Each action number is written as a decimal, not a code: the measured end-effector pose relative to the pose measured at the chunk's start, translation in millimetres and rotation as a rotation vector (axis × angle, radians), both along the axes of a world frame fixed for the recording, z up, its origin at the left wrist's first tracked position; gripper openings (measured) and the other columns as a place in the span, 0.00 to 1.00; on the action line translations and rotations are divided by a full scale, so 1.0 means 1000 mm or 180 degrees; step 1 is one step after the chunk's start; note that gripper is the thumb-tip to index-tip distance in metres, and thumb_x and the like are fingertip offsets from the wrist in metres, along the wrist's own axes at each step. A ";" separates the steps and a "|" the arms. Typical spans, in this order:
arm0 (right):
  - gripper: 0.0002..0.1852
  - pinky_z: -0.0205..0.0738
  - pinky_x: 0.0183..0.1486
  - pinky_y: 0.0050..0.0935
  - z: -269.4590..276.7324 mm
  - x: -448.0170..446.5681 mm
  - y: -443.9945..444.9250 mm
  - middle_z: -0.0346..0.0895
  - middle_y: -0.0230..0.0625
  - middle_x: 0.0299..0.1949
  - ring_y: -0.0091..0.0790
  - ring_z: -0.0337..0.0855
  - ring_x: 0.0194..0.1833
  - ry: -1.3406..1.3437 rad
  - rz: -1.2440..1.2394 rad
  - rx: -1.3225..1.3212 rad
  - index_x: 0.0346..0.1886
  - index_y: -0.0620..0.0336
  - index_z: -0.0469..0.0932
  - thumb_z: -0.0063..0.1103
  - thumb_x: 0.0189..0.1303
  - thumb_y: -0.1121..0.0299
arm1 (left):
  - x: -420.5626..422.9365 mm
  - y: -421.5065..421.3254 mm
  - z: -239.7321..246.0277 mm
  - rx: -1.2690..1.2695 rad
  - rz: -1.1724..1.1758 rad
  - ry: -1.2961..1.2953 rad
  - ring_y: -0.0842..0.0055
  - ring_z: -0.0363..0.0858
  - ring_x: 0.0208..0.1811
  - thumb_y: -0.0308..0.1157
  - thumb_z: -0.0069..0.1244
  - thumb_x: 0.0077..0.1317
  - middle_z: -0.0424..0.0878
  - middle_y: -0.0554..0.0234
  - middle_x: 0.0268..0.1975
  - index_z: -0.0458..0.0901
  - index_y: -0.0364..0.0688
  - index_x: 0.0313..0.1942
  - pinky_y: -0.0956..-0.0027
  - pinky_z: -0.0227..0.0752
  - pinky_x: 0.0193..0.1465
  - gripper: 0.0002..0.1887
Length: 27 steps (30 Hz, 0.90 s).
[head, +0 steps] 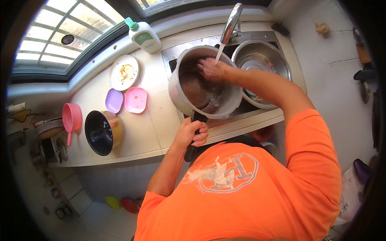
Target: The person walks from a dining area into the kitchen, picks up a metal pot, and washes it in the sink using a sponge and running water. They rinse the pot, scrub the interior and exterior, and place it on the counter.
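My left hand (193,132) grips the black handle (190,153) of a large metal pot (174,90), probably a pressure cooker body. The pot is tilted over the left part of the sink (169,54), its mouth facing up towards me. Inside it my right hand (211,69) reaches down to the far inner wall, above some cloudy water (208,93). The fingertips are partly hidden, so I cannot tell whether they hold anything. A stream of water falls from the chrome faucet (232,22) onto the back of that hand.
A steel basin (286,66) stands in the sink's right side. Left on the counter (150,135) are a soiled white plate (116,73), a purple dish (114,101), a pink dish (135,101), a dark-lined inner pot (96,132) and a pink dipper (72,116). A pump bottle (147,37) stands behind.
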State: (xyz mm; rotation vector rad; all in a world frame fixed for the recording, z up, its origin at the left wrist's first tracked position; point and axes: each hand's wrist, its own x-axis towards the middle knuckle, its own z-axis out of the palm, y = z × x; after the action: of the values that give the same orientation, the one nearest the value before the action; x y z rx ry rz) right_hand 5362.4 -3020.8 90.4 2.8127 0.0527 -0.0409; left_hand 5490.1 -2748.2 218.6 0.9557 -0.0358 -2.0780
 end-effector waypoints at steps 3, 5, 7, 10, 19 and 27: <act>0.17 0.80 0.55 0.45 0.033 -0.015 0.065 0.77 0.52 0.60 0.52 0.76 0.60 0.1591 -0.1561 0.1420 0.47 0.63 0.85 0.58 0.59 0.64 | 0.001 -0.005 0.000 -0.0077 0.0101 -0.0133 0.87 0.58 0.15 0.24 0.43 0.68 0.66 0.68 0.25 0.69 0.38 0.38 0.78 0.51 0.13 0.02; 0.17 0.78 0.55 0.45 0.043 0.001 0.091 0.81 0.52 0.53 0.50 0.82 0.51 0.2194 -0.1725 0.2697 0.44 0.68 0.85 0.54 0.59 0.67 | -0.003 -0.012 0.003 -0.0050 0.0181 -0.0133 0.87 0.58 0.15 0.24 0.44 0.68 0.65 0.69 0.24 0.71 0.37 0.41 0.78 0.51 0.13 0.04; 0.14 0.79 0.50 0.44 0.059 0.017 0.118 0.84 0.49 0.41 0.45 0.84 0.43 0.0808 -0.2884 0.5453 0.38 0.68 0.85 0.51 0.59 0.71 | -0.005 -0.012 -0.003 -0.0021 0.0171 -0.0087 0.87 0.58 0.15 0.24 0.44 0.67 0.65 0.69 0.24 0.71 0.37 0.41 0.78 0.51 0.13 0.04; 0.08 0.74 0.35 0.35 0.011 0.072 0.093 0.82 0.44 0.29 0.38 0.80 0.30 -0.3031 -0.2760 0.7038 0.30 0.66 0.83 0.54 0.55 0.76 | -0.014 -0.016 -0.007 0.0168 0.0230 -0.0066 0.87 0.58 0.15 0.23 0.44 0.67 0.66 0.69 0.24 0.71 0.37 0.40 0.78 0.51 0.13 0.03; 0.08 0.76 0.38 0.39 0.033 0.045 0.106 0.81 0.42 0.29 0.42 0.83 0.33 -0.1139 -0.2195 0.6314 0.34 0.62 0.83 0.53 0.59 0.74 | -0.017 -0.013 -0.005 0.0149 0.0234 -0.0254 0.85 0.57 0.13 0.23 0.43 0.65 0.63 0.70 0.19 0.65 0.39 0.26 0.76 0.51 0.13 0.08; 0.14 0.79 0.47 0.49 -0.032 -0.015 0.039 0.83 0.57 0.37 0.59 0.84 0.45 0.0009 -0.2175 0.2484 0.39 0.64 0.80 0.62 0.58 0.62 | -0.027 -0.004 -0.004 -0.0039 0.0006 -0.0204 0.86 0.57 0.13 0.24 0.44 0.67 0.63 0.70 0.20 0.65 0.41 0.27 0.77 0.50 0.13 0.10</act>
State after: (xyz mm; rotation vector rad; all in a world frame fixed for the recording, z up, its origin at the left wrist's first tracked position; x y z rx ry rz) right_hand 5346.9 -2981.6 58.4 3.4235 -1.1138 -0.2232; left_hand 5462.6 -2751.8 214.9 1.0145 -0.0807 -2.0427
